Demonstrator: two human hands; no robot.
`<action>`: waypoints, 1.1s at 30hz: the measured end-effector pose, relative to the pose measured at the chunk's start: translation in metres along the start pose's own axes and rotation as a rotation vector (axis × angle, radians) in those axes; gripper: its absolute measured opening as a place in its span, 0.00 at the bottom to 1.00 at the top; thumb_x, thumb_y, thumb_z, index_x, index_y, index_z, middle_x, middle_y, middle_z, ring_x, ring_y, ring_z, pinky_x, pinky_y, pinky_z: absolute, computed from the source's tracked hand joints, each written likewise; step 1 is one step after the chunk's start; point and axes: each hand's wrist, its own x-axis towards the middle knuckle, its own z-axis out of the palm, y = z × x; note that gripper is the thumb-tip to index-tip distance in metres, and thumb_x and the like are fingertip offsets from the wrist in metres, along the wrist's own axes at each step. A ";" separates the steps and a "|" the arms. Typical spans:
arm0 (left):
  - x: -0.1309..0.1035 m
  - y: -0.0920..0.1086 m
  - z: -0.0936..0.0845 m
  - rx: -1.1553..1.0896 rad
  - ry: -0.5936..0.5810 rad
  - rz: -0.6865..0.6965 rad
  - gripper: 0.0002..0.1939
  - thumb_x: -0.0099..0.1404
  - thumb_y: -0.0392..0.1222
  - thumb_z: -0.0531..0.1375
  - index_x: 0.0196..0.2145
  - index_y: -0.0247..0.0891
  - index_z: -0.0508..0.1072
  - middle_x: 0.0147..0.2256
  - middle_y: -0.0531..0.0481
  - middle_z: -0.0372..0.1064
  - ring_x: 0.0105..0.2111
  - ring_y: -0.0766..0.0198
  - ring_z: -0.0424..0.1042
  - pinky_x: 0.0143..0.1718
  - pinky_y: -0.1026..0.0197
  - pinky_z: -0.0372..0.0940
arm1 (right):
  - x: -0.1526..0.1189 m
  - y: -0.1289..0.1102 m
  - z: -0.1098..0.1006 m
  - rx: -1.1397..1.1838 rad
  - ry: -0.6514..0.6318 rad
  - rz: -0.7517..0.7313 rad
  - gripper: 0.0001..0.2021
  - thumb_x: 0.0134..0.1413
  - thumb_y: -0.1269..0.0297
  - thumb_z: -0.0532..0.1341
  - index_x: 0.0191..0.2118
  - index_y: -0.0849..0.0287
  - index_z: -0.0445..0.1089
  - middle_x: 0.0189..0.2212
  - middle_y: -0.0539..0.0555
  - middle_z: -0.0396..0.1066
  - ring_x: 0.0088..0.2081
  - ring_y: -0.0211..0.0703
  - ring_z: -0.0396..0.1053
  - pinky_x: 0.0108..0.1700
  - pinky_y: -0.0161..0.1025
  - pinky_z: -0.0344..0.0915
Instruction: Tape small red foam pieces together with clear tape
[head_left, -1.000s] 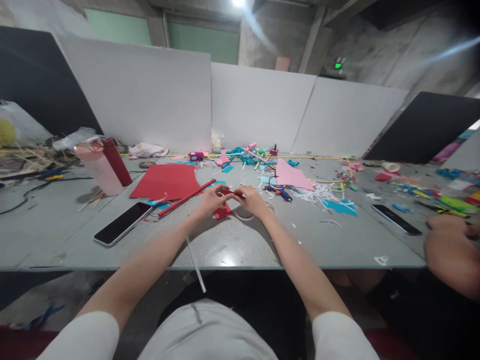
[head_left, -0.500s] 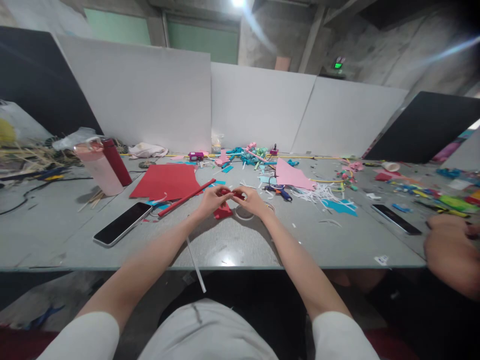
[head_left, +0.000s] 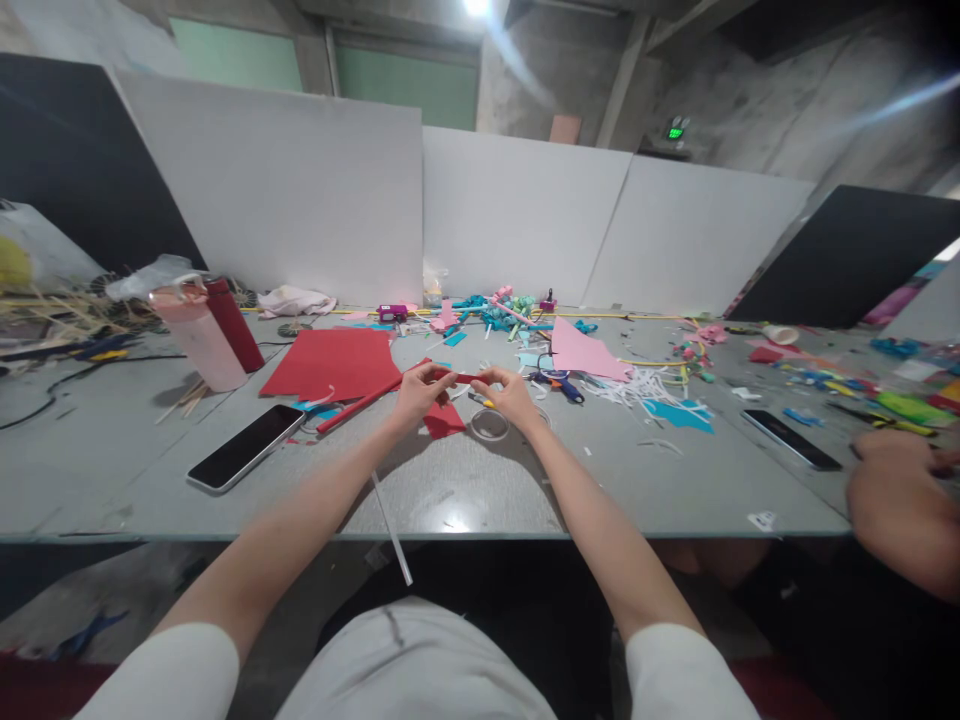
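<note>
Between my hands, just above the table, stretches a narrow red strip [head_left: 466, 379], which looks like paper. My left hand [head_left: 421, 393] pinches its left end, and my right hand [head_left: 508, 393] grips the right end. Below the left fingers lies a small red paper piece [head_left: 444, 421]. A clear ring [head_left: 490, 425], perhaps a tape roll, rests under my right hand. Beside my left hand a long red stick [head_left: 360, 405] slants across the table, with a large red sheet [head_left: 330, 362] behind it.
A phone [head_left: 246, 447] and two bottles [head_left: 206, 340] stand or lie at left. Behind my right hand are a blue glue gun [head_left: 566, 387], pink paper [head_left: 589, 350] and white paper shreds [head_left: 645, 390]. Another person's arm [head_left: 904, 490] is at the right, near a second phone [head_left: 791, 438].
My hands have moved slightly apart, and the red piece between them now shows as a straight strip. More of the small red paper and the clear ring is visible below.
</note>
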 end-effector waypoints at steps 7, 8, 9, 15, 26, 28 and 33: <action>-0.001 -0.001 0.001 -0.008 -0.024 -0.006 0.32 0.57 0.68 0.74 0.41 0.34 0.78 0.33 0.44 0.82 0.20 0.63 0.75 0.22 0.61 0.72 | 0.000 0.002 0.001 0.038 0.006 0.005 0.20 0.61 0.42 0.69 0.42 0.56 0.82 0.35 0.54 0.82 0.38 0.49 0.78 0.44 0.44 0.73; -0.001 -0.001 0.001 -0.006 -0.028 -0.012 0.32 0.57 0.68 0.74 0.41 0.35 0.79 0.33 0.43 0.82 0.20 0.63 0.76 0.23 0.60 0.72 | 0.000 0.002 0.001 0.040 0.005 0.004 0.20 0.61 0.42 0.69 0.41 0.56 0.82 0.35 0.54 0.82 0.38 0.49 0.78 0.44 0.44 0.73; -0.001 -0.002 0.001 -0.004 -0.031 -0.018 0.33 0.57 0.68 0.74 0.42 0.35 0.79 0.33 0.43 0.82 0.20 0.63 0.76 0.23 0.60 0.72 | 0.000 0.001 0.001 0.042 0.004 0.003 0.20 0.61 0.41 0.69 0.41 0.56 0.81 0.34 0.54 0.82 0.38 0.49 0.78 0.44 0.44 0.73; 0.000 -0.002 0.000 -0.003 -0.032 -0.026 0.33 0.57 0.69 0.73 0.43 0.35 0.79 0.34 0.43 0.83 0.21 0.63 0.76 0.24 0.60 0.72 | 0.000 0.000 0.002 0.080 0.000 0.021 0.21 0.60 0.42 0.70 0.42 0.56 0.80 0.35 0.54 0.82 0.38 0.48 0.79 0.44 0.44 0.75; 0.001 -0.002 0.000 -0.051 -0.023 -0.062 0.34 0.56 0.68 0.74 0.44 0.34 0.80 0.32 0.45 0.81 0.20 0.64 0.75 0.23 0.61 0.71 | 0.000 -0.001 0.005 0.267 -0.008 0.065 0.25 0.57 0.44 0.73 0.52 0.56 0.77 0.37 0.56 0.83 0.40 0.49 0.82 0.47 0.47 0.78; 0.001 -0.002 0.000 -0.058 -0.032 -0.064 0.34 0.57 0.68 0.74 0.45 0.34 0.80 0.32 0.45 0.81 0.21 0.64 0.75 0.24 0.60 0.71 | 0.000 -0.001 0.005 0.275 -0.007 0.066 0.25 0.57 0.43 0.73 0.51 0.56 0.78 0.36 0.55 0.83 0.39 0.49 0.82 0.47 0.47 0.78; 0.002 -0.002 0.000 -0.088 -0.034 -0.077 0.35 0.55 0.69 0.75 0.44 0.33 0.79 0.32 0.45 0.80 0.20 0.64 0.75 0.23 0.60 0.72 | 0.001 -0.004 0.005 0.286 0.005 0.064 0.26 0.57 0.41 0.72 0.51 0.56 0.78 0.35 0.55 0.83 0.37 0.48 0.81 0.46 0.46 0.78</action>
